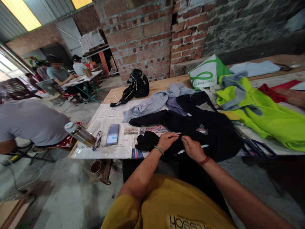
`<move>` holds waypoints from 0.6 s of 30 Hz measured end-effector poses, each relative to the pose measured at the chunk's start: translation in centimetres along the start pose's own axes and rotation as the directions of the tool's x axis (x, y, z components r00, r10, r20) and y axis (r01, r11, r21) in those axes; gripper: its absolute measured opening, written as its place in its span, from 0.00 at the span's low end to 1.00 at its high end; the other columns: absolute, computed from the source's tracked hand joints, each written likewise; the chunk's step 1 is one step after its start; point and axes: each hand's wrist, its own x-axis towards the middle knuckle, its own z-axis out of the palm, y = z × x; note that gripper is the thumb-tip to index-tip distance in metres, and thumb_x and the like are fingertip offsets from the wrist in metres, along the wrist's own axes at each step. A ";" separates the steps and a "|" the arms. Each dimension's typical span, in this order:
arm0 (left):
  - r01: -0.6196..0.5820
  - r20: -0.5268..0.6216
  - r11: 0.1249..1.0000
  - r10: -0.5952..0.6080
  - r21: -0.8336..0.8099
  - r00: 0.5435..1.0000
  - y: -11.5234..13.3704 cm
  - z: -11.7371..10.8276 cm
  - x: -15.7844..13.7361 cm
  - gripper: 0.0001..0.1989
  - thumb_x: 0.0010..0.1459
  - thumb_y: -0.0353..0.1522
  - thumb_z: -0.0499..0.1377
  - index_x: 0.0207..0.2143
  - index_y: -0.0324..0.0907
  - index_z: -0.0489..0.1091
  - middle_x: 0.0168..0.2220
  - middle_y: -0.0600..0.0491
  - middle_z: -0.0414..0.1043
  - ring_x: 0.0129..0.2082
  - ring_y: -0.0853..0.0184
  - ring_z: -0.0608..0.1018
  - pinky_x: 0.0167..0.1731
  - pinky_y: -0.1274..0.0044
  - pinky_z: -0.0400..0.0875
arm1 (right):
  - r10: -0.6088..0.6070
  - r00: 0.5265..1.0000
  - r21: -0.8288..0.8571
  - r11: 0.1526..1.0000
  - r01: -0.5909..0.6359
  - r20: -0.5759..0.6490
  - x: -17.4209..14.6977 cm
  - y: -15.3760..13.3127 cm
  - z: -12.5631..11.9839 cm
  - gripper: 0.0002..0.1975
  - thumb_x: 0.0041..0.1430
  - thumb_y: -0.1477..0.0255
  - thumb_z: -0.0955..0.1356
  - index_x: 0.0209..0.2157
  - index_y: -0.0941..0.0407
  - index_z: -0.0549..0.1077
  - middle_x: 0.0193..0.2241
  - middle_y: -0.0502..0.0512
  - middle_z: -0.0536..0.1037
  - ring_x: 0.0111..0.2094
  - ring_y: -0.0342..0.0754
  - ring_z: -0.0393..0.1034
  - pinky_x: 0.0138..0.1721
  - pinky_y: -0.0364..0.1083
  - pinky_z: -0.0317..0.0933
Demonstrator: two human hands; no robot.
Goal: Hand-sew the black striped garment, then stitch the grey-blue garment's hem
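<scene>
A black garment [219, 130] lies spread over the near part of the table, with one sleeve reaching left. My left hand [168, 141] pinches a bit of its dark cloth between thumb and fingers. Close beside it, my right hand [193, 149] is closed on the same cloth, the fingertips of both hands almost meeting. Something thin and white [181, 152] shows under my right hand; what it is I cannot make out. Behind the black garment is a grey garment [152, 103]. To the right of it rest dark-handled scissors [259, 148].
Newspaper covers the table [100, 156]. At left stand a glass flask [79, 133], eyeglasses [97, 141] and a phone [112, 135]. A black bag [139, 84], a green-white bag [207, 73] and a neon yellow garment [269, 111] lie farther back. Another person's hand [294, 97] is at right.
</scene>
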 end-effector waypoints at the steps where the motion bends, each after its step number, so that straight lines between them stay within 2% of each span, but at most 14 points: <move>1: 0.001 0.007 1.000 -0.001 -0.001 1.000 -0.1 0.0 0.0 0.06 0.49 0.32 0.61 0.30 0.41 0.77 0.32 0.50 0.77 0.34 0.67 0.76 0.40 0.74 0.70 | -0.002 1.000 0.005 1.000 0.002 -0.005 0.0 0.0 0.0 0.15 0.62 0.69 0.55 0.38 0.58 0.70 0.25 0.57 0.77 0.22 0.48 0.72 0.24 0.43 0.58; 8: -0.030 0.102 0.999 0.028 0.019 0.994 -0.5 0.3 0.1 0.06 0.48 0.29 0.61 0.30 0.38 0.77 0.31 0.50 0.77 0.33 0.68 0.76 0.38 0.76 0.70 | 0.019 1.000 0.043 0.999 -0.018 -0.024 0.2 0.2 0.5 0.15 0.61 0.68 0.55 0.37 0.58 0.70 0.23 0.57 0.76 0.23 0.49 0.71 0.24 0.44 0.58; 14: 0.012 0.055 0.998 -0.016 0.063 0.998 -0.2 0.3 0.2 0.08 0.49 0.29 0.60 0.34 0.40 0.76 0.36 0.50 0.77 0.38 0.67 0.77 0.44 0.74 0.70 | 0.081 0.996 0.184 0.980 -0.073 -0.035 0.3 -0.3 0.1 0.13 0.60 0.67 0.57 0.40 0.56 0.68 0.27 0.56 0.77 0.25 0.48 0.72 0.26 0.44 0.62; 18: 0.021 0.053 0.995 -0.026 0.095 0.998 -0.3 0.4 0.2 0.09 0.50 0.28 0.60 0.35 0.40 0.76 0.38 0.49 0.77 0.40 0.66 0.77 0.45 0.74 0.70 | 0.132 0.991 0.241 0.962 -0.127 -0.006 0.1 -0.5 -0.3 0.12 0.59 0.68 0.58 0.43 0.55 0.65 0.25 0.54 0.76 0.27 0.49 0.73 0.28 0.45 0.63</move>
